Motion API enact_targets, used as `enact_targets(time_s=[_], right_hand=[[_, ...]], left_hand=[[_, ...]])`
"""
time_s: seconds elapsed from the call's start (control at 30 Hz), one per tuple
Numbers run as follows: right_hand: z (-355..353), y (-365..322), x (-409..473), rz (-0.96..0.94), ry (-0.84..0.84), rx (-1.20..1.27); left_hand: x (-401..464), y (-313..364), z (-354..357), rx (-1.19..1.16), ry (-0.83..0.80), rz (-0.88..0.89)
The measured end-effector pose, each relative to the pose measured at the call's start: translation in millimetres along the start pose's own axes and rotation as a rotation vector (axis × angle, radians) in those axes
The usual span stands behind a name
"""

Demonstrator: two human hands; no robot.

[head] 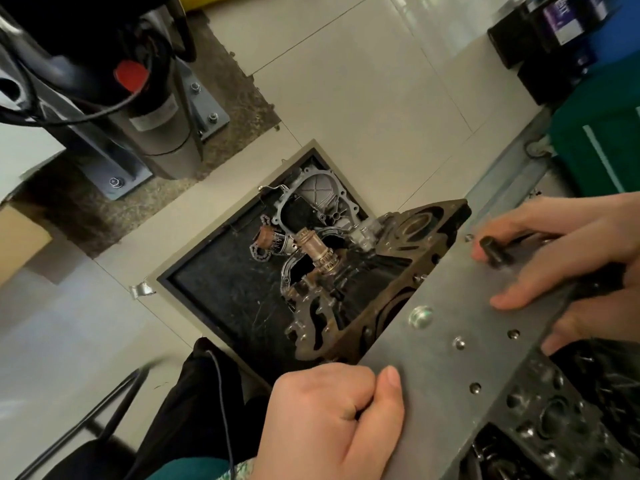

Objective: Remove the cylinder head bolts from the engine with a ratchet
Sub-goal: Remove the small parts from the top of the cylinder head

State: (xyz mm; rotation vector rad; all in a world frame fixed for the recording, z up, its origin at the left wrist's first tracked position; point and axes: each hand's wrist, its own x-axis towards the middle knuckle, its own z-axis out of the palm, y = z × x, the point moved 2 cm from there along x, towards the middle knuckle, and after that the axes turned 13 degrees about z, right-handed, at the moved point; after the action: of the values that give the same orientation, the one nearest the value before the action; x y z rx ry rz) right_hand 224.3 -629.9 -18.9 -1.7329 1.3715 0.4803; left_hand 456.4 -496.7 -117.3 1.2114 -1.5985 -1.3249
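I see a pale tiled floor (346, 91) filling most of the frame. At centre, a black tray (221, 289) lies on it, holding engine parts (311, 244). At upper left, a grey post base (121, 181) stands bolted to a rough patch. At left edge, a cardboard box (17, 237) rests on it.

— What colours are down there?
— Pale beige floor tiles (363, 81), a black speckled tray (225, 289), a rusty brown engine block (346, 327).
— And nearer?
— A dull grey metal plate (450, 306), a red cap (131, 75) on the grey cylinder (162, 133).
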Motion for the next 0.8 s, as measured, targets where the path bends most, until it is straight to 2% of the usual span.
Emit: enact_targets(time_s=[0.2,0.37,0.63,0.8], right_hand=[[22,10,4,-0.048,-0.035,-0.073],[20,26,0,-0.044,0.026,-0.125],[6,7,-7,-0.069,0.08,-0.051],[-1,-6,0,0.045,0.051,-0.084]], left_hand=[[2,2,1,0.035,0.02,0.015],[-1,2,0,0.0,0.012,-0.017],[-1,4,0,-0.03,0.023,-0.017],[0,-5,0,-0.006,-0.013,-0.041]])
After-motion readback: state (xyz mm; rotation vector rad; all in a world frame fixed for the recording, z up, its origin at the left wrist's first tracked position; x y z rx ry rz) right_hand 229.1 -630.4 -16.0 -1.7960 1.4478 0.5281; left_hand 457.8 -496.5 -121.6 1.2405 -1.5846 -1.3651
